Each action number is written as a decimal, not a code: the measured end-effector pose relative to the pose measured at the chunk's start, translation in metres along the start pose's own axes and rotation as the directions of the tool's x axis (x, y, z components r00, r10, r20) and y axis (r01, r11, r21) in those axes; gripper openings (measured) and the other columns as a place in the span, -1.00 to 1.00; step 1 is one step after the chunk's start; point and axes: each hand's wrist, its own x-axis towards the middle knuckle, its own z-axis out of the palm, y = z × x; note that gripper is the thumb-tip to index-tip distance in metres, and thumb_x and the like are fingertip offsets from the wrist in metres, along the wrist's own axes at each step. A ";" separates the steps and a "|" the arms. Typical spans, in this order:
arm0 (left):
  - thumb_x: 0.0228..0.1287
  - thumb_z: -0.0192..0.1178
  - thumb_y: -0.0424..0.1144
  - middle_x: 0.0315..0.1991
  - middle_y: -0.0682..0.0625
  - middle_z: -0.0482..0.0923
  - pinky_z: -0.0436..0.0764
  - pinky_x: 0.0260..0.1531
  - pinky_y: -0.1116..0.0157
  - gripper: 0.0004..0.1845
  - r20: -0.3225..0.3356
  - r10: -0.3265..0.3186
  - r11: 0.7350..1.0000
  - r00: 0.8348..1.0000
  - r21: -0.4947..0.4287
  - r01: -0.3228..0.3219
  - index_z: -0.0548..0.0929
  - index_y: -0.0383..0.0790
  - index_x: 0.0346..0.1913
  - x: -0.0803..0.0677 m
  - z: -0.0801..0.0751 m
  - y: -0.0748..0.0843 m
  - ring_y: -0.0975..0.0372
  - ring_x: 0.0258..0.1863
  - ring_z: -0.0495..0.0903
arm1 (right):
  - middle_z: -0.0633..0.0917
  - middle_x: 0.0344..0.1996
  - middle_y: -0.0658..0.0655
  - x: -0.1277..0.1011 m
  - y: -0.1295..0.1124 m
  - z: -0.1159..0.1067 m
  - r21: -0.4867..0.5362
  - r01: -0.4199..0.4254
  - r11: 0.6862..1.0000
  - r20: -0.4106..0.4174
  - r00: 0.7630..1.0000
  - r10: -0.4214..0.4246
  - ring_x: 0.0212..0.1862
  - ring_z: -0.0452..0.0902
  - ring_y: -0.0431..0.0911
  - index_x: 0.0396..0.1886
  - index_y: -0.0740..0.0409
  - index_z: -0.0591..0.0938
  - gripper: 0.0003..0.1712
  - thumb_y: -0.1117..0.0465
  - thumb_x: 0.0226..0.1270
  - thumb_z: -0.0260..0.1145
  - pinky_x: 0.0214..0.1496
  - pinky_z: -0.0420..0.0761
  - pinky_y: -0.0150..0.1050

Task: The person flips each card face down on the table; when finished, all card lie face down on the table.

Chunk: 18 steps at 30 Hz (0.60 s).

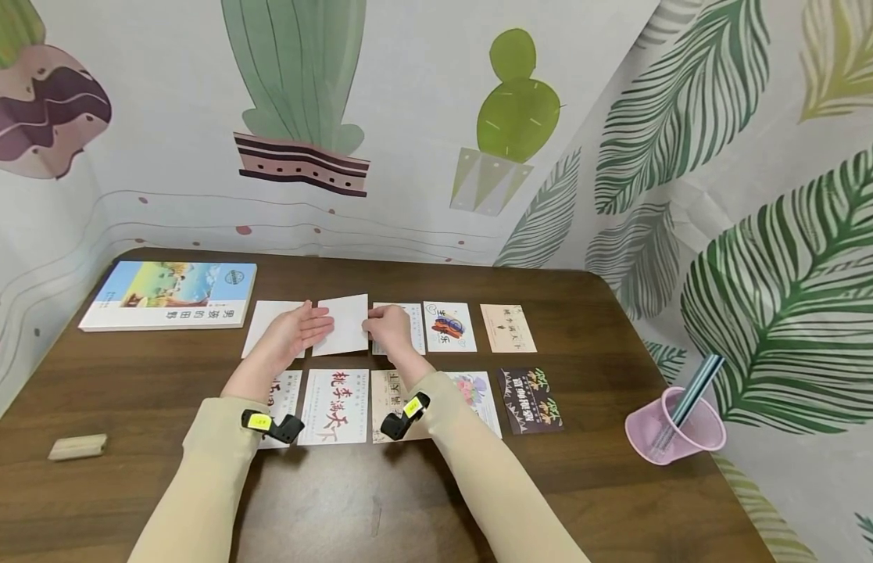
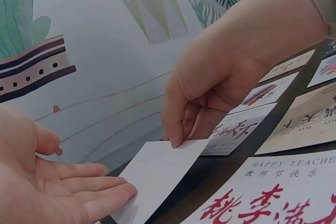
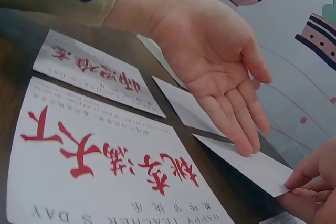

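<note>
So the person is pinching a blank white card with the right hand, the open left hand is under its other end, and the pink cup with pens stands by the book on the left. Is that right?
Not quite. The pink cup stands on the table's right side, far from the book at back left, as the head view shows. The rest holds: the right hand pinches the white card and the open left hand supports its other end.

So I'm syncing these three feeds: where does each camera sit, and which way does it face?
Head: worn high, looking down at the table; both arms show.
Left wrist: low by the left hand, facing the right hand pinching the blank card.
Right wrist: low, facing the open left hand.
All three share that card.
</note>
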 end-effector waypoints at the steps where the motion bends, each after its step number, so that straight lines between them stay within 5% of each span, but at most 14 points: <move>1: 0.61 -0.53 0.00 0.45 -0.49 0.04 0.11 0.48 0.09 -0.30 -0.001 -0.003 1.000 1.000 0.004 0.003 -0.04 -0.59 0.47 0.000 0.000 0.000 -0.15 0.48 0.09 | 0.77 -0.20 0.20 0.000 0.000 -0.001 -0.020 0.003 1.000 -0.002 1.000 -0.003 -0.43 0.54 -0.21 -0.07 0.31 0.72 -0.68 0.36 0.16 0.28 -0.43 0.51 -0.48; 8: 0.61 -0.55 0.00 0.44 -0.49 0.07 0.16 0.47 0.11 -0.29 -0.023 -0.030 0.999 0.999 0.018 0.030 -0.01 -0.59 0.46 0.001 0.001 -0.001 -0.15 0.47 0.12 | 0.79 -0.18 0.15 0.000 -0.001 -0.006 -0.145 0.037 0.989 -0.006 0.999 -0.038 -0.29 0.61 -0.15 -0.13 0.26 0.76 -0.73 0.32 0.17 0.31 -0.38 0.51 -0.48; 18: 0.61 -0.54 -0.02 0.44 -0.50 0.05 0.14 0.47 0.07 -0.30 -0.030 -0.036 0.999 0.999 0.004 0.036 -0.01 -0.61 0.45 0.001 0.002 -0.002 -0.16 0.47 0.11 | 0.78 -0.20 0.16 0.000 0.000 -0.011 -0.162 0.041 0.986 -0.014 0.999 -0.043 -0.28 0.61 -0.10 -0.14 0.24 0.76 -0.75 0.27 0.21 0.33 -0.27 0.60 -0.39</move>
